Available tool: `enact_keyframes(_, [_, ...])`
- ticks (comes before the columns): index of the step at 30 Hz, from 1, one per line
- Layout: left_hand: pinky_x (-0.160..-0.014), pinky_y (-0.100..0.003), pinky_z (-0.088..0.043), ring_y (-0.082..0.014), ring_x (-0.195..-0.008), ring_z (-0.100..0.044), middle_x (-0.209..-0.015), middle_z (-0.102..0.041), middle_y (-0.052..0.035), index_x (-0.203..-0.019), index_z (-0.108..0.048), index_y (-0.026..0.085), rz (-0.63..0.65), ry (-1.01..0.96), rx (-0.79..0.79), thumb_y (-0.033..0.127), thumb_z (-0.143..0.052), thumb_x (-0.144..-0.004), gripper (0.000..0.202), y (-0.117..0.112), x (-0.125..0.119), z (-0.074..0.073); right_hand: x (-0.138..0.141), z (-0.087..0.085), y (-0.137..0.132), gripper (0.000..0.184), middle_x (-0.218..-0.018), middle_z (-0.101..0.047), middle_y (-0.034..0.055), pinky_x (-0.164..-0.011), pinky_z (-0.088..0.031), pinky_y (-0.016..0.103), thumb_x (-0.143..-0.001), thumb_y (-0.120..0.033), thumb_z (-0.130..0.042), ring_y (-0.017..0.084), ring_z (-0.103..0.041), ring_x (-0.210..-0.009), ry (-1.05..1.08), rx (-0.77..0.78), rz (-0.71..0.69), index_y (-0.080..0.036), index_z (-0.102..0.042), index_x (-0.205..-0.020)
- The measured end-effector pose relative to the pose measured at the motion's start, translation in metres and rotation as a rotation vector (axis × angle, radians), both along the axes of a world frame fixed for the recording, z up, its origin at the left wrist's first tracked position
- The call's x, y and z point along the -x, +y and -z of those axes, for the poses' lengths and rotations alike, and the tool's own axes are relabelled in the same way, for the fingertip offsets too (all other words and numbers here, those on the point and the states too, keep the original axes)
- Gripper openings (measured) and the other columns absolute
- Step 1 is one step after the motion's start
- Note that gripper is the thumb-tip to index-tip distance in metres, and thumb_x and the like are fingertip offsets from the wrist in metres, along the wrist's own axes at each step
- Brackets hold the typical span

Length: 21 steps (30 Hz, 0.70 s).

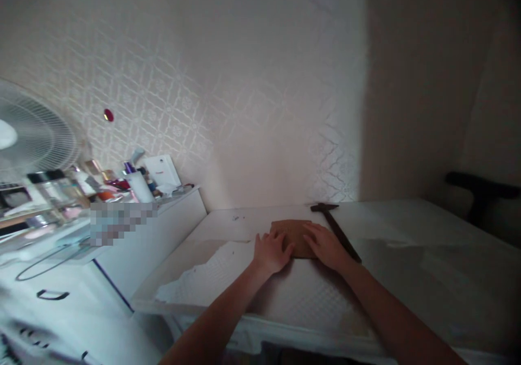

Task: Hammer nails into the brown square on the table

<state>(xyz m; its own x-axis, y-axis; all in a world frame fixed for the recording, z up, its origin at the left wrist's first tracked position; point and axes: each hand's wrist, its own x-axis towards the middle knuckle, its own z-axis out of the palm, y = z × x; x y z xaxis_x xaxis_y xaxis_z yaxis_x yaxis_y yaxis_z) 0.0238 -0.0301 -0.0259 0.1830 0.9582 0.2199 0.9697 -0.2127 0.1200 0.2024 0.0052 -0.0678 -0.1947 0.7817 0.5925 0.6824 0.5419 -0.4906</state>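
Observation:
A flat brown piece (298, 239), like thin board or cardboard, lies on the white tabletop in front of me. My left hand (272, 252) rests over its left edge, fingers spread and thumb on its surface. On the opposite side my right hand (328, 244) lies over its right part, with the fingers stretched across the top. Both hands are open and touch the piece. Just beyond my right hand is a hammer (342, 234), its dark head at the back and its handle slanting toward me, partly behind the wrist.
White textured sheet (211, 273) with a torn edge covers part of the table (407, 283). To the left stands a white dresser (163, 229) crowded with bottles (140, 186) and a white box (163, 171). A fan (36, 126) is at far left, a black armrest (482, 186) at right.

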Motion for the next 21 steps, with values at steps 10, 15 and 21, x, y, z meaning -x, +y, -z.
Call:
enact_keyframes(10, [-0.090, -0.033, -0.043, -0.0215, -0.104, -0.060, -0.115, -0.064, -0.0095, -0.114, -0.063, 0.022, -0.314, -0.014, -0.059, 0.022, -0.040, -0.089, 0.034, 0.061, 0.083, 0.000, 0.001, 0.020, 0.007, 0.042, -0.125, -0.058, 0.0164, -0.104, -0.037, 0.044, -0.086, -0.034, -0.043, 0.026, -0.053, -0.118, -0.211, 0.048, 0.021, -0.012, -0.064, -0.116])
enact_keyframes(15, [-0.089, -0.034, -0.046, -0.0220, -0.107, -0.059, -0.119, -0.063, -0.0087, -0.120, -0.060, 0.025, -0.552, -0.076, -0.022, 0.021, -0.040, -0.089, 0.037, 0.089, 0.142, -0.002, 0.000, 0.021, 0.006, 0.043, -0.128, -0.057, 0.0138, -0.104, -0.038, 0.043, -0.086, -0.036, -0.044, 0.025, -0.053, -0.118, -0.206, 0.047, 0.030, -0.014, -0.063, -0.117])
enact_keyframes(21, [-0.088, -0.038, -0.046, -0.0260, -0.111, -0.056, -0.121, -0.063, -0.0049, -0.112, -0.066, 0.030, -0.624, -0.153, 0.036, 0.032, -0.047, -0.087, 0.031, 0.115, 0.169, 0.001, -0.002, 0.021, 0.006, 0.046, -0.130, -0.056, 0.0119, -0.105, -0.038, 0.042, -0.087, -0.040, -0.041, 0.024, -0.052, -0.120, -0.238, 0.065, 0.048, -0.015, -0.062, -0.119])
